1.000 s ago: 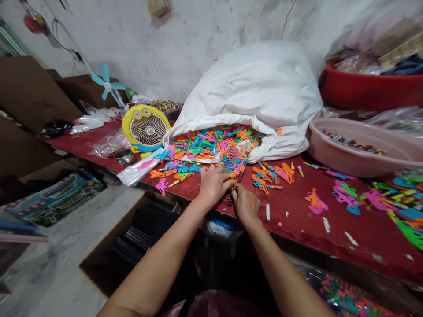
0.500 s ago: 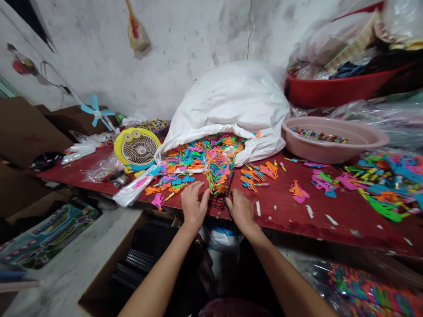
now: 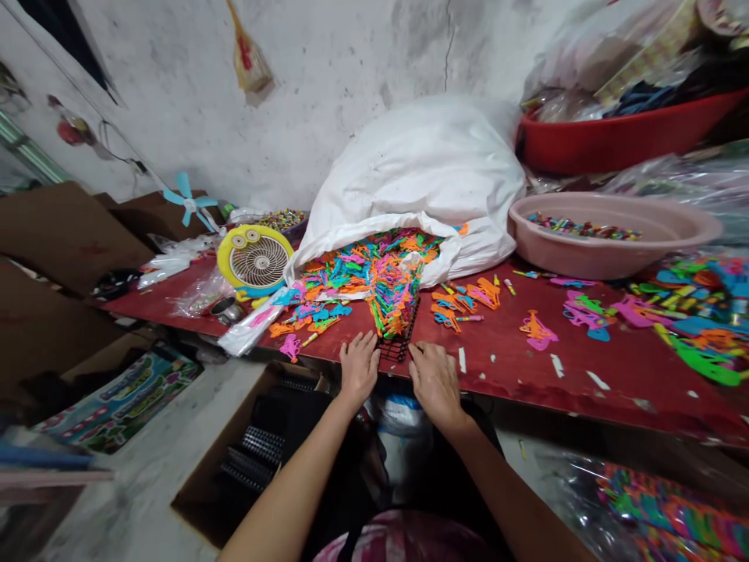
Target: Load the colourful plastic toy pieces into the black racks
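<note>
A black wire-grid basket (image 3: 392, 349) lies at the front edge of the red table, directly before me. Its far part is heaped with small plastic toy pieces (image 3: 395, 293) in orange, green, pink and blue. My left hand (image 3: 359, 367) is at the basket's left near side, fingers stretched forward and thumb by the grid. On the opposite side, my right hand (image 3: 436, 384) rests with its thumb by the basket's near right corner and its fingers loosely bent on the tabletop. Behind the basket, a large white sack (image 3: 415, 172) lies with its mouth spilling more pieces.
A yellow fan (image 3: 257, 261) and metal cup (image 3: 227, 311) stand left. At right are a pink basin (image 3: 608, 234) with small sticks, a red tub (image 3: 626, 140) and loose plastic pieces (image 3: 702, 312). Below left, a cardboard box (image 3: 204, 488) holds black baskets (image 3: 260, 449).
The whole view has shifted slightly as my head moved. Both hands remain beside the basket, the left one with its fingers drawn closer together.
</note>
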A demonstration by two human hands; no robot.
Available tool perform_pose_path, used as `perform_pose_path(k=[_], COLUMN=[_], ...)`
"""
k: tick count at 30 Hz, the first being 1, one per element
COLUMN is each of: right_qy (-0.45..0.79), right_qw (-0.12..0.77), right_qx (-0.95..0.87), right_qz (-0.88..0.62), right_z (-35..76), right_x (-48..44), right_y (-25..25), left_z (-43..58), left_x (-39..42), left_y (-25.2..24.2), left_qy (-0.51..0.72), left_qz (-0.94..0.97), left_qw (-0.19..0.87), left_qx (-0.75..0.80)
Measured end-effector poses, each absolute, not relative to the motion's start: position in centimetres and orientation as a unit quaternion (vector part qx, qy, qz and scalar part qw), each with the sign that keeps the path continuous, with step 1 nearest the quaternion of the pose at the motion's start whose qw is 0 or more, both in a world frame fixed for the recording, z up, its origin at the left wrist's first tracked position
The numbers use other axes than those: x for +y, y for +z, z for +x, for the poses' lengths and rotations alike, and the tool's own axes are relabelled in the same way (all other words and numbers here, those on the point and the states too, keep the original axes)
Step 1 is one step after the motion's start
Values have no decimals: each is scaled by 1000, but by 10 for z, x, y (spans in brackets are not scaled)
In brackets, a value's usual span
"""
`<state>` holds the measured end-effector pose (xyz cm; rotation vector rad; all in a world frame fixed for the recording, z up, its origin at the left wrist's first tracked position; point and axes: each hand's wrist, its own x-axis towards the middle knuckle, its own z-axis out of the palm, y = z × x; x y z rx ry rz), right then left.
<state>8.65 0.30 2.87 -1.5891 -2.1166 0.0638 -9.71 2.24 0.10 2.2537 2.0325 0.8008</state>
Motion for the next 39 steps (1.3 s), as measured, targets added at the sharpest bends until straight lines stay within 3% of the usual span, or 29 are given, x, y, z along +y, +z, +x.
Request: perform_pose_path(k=[14, 20, 24, 30, 39], right_qy=[32, 104, 75, -14, -70], right_qw=[248, 367, 417, 310, 137], right_qx=[-790, -785, -750, -690, -681], right_qz=[-560, -489, -508, -654, -716], right_z=[107, 138, 191, 269, 260], right_x=[25, 37, 46, 83, 157], right_y=[23, 18, 24, 42, 67], left_z=[-42, -36, -34, -15, 6], left_x=[-40, -38, -34, -21, -5], left_y=[3, 4, 3, 11, 19], left_qy=[241, 233, 229, 210, 171], left_qz=[734, 739, 742, 734, 750], left_qw=[-58, -57, -61, -70, -78], left_qx=[633, 630, 627, 643, 634])
